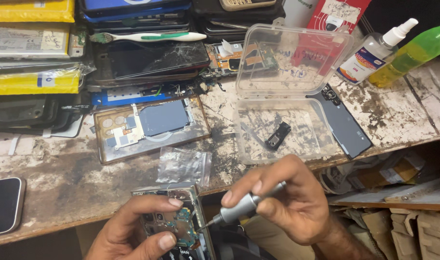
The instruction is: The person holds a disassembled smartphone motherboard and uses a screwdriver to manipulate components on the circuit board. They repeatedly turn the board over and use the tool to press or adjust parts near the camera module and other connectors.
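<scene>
Head view: opened phone [179, 224] shows circuitry, left hand [133, 231] clamping it; right hand [287, 200] grips screwdriver [241, 207].

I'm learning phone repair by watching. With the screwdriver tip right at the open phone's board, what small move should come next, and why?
Probably seat the tip squarely in a screw head and turn. The right hand pinches the grey screwdriver with its tip touching the board of the opened phone, which the left hand steadies by its edge. The open clear plastic box nearby, holding one small black part, could take a loosened screw.

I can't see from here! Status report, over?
Left hand grips opened phone. Right hand holds grey screwdriver, tip on phone's board. Small plastic bag lies just beyond.
</scene>
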A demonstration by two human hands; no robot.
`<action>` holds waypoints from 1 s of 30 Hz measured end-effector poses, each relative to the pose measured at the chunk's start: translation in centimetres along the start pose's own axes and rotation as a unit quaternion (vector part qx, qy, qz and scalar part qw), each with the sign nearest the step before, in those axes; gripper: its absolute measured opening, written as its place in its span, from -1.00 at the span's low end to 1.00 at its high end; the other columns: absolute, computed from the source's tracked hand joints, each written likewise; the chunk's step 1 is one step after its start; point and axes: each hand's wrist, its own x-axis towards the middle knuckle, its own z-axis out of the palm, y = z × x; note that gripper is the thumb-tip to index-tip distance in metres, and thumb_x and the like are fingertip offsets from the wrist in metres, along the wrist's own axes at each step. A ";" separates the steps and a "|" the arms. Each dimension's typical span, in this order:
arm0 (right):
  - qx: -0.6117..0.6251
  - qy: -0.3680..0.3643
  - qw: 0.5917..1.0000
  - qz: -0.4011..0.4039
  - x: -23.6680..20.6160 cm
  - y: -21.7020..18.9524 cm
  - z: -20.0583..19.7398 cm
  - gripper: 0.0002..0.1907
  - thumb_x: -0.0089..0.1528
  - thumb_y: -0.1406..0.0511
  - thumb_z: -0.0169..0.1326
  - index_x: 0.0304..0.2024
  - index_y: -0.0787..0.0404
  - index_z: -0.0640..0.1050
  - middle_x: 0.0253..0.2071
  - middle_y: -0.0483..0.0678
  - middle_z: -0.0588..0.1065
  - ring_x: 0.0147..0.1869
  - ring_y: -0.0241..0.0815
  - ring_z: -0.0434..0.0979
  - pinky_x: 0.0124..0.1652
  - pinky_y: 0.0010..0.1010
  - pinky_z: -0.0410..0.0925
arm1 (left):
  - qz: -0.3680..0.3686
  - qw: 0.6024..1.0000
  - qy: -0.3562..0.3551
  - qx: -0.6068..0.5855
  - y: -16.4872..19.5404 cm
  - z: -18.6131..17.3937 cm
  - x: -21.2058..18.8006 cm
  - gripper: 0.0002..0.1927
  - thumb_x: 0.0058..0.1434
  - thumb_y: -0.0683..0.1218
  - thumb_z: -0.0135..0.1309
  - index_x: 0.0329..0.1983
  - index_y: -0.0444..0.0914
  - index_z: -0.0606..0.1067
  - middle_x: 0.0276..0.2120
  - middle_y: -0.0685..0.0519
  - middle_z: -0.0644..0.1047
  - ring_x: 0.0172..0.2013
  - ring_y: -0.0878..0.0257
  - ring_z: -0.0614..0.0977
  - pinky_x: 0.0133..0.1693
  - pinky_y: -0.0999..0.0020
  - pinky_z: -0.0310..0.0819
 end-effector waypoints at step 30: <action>-0.148 0.182 0.969 -0.083 -1.3 -2.1 3.7 -0.76 0.42 0.35 0.11 0.01 0.26 0.33 -0.13 0.30 0.61 0.02 0.08 0.69 0.05 -0.05 0.57 | -0.038 0.993 -0.063 -0.088 1.5 0.4 -0.1 -0.63 0.28 -0.24 0.22 0.16 -0.31 0.49 0.12 -0.20 0.58 0.24 0.02 0.52 0.25 0.03 0.35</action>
